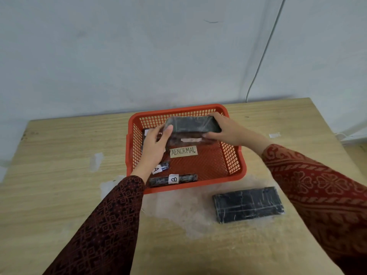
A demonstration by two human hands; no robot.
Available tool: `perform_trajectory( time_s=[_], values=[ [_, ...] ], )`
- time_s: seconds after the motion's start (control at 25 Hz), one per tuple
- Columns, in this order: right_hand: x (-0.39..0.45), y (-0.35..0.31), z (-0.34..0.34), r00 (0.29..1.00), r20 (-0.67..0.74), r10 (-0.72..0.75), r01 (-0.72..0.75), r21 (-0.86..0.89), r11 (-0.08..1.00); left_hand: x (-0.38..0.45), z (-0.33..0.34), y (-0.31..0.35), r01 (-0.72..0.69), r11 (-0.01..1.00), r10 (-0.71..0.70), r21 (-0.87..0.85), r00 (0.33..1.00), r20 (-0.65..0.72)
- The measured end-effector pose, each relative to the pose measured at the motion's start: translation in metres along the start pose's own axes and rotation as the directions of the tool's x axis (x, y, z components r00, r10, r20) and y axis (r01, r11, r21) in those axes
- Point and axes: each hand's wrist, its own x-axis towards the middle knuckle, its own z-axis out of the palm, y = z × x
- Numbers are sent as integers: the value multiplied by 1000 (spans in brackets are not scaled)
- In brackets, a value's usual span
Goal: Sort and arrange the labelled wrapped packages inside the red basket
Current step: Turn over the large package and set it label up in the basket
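Basket (234, 165), red, on counter (59, 195). Packet (193, 124) raised over far end; left grip (156, 145) and right grip (226, 129) clasp its ends. Packet B (172, 180) along near wall. Right floor bare. Loose packet (248, 204) on counter, near basket.

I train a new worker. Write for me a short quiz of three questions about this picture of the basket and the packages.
1. True or false: the right hand and left hand together hold a wrapped package over the red basket.
2. Which word is on the paper label on the basket floor?
3. Where does the package without visible label lie? a) in the basket b) on the table c) in a hand

Key: 1 true; 2 ABNORMAL; 3 b
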Motion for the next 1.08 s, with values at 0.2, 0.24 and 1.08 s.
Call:
perform_trajectory(
  time_s=[0.2,0.24,1.08],
  values=[
    [2,-3,-19,983,181,8,-41,179,983,-2,-5,5,4,987,-1,-160,1000,24],
    [0,-4,-17,984,177,4,-38,191,981,-1,-6,6,16,983,-11,-184,1000,28],
    [-9,-15,2,996,-79,41,17,619,785,-11,-1,26,153,981,-122,-120,965,232]
  ],
)
